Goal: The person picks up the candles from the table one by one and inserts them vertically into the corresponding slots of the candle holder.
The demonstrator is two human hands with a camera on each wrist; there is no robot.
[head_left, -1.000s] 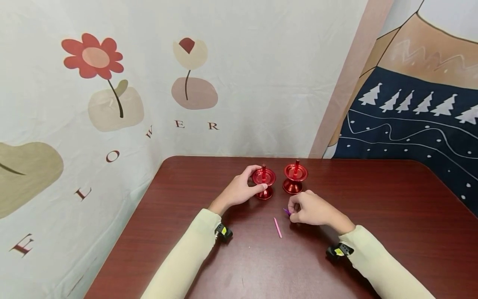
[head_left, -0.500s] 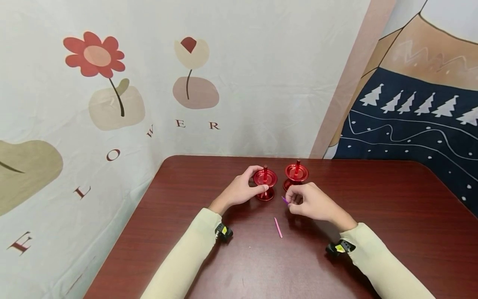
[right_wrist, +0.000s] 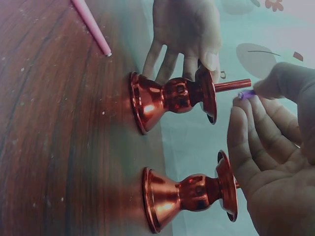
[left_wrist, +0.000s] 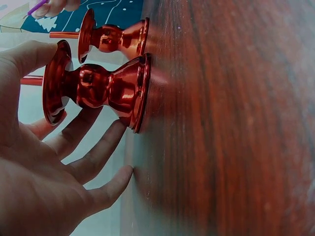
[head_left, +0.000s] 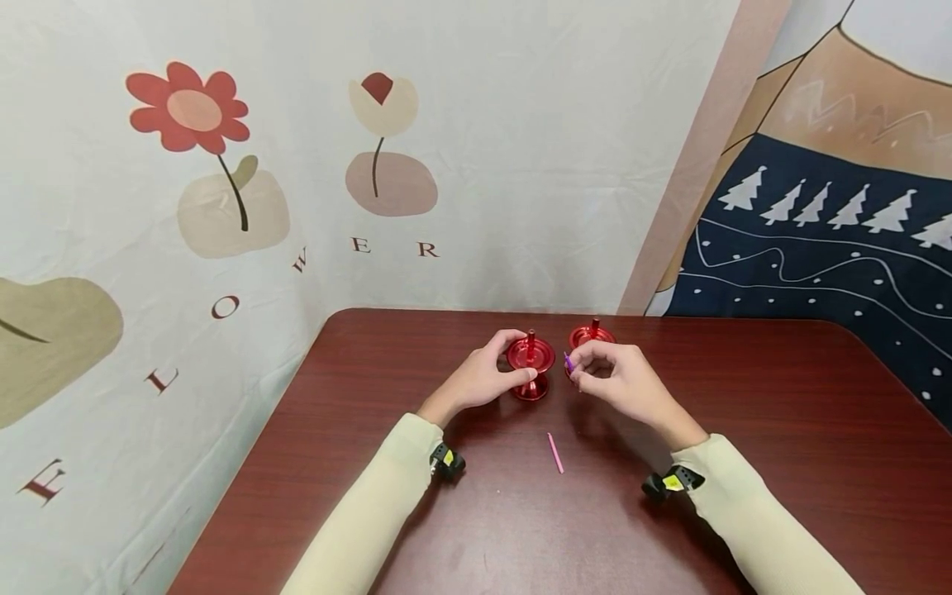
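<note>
Two shiny red metal candle holders stand upright on the table, each with a drip dish and a thin tube rising from its middle. My left hand [head_left: 479, 376] holds the left candle holder [left_wrist: 91, 86] by its dish, thumb on the rim and fingers around the far side. Between thumb and fingertips, my right hand [head_left: 628, 384] pinches a slim purple candle [head_left: 568, 363], mostly hidden by the fingers. In the right wrist view, the end of the purple candle [right_wrist: 247, 94] is close to the left holder's tube. Behind my right hand is the right candle holder [right_wrist: 189, 194], partly covered in the head view.
A pink candle [head_left: 555, 454] lies on the dark red-brown table [head_left: 476, 529] in front of the holders. Behind the table's back edge hangs a pale cloth [head_left: 535, 165] printed with flowers and letters, with a navy tree print [head_left: 818, 248] to the right.
My right hand has lifted and moved away from me, bringing the purple candle up from near the table toward the left holder and tilting it more upright. My left hand stays put.
</note>
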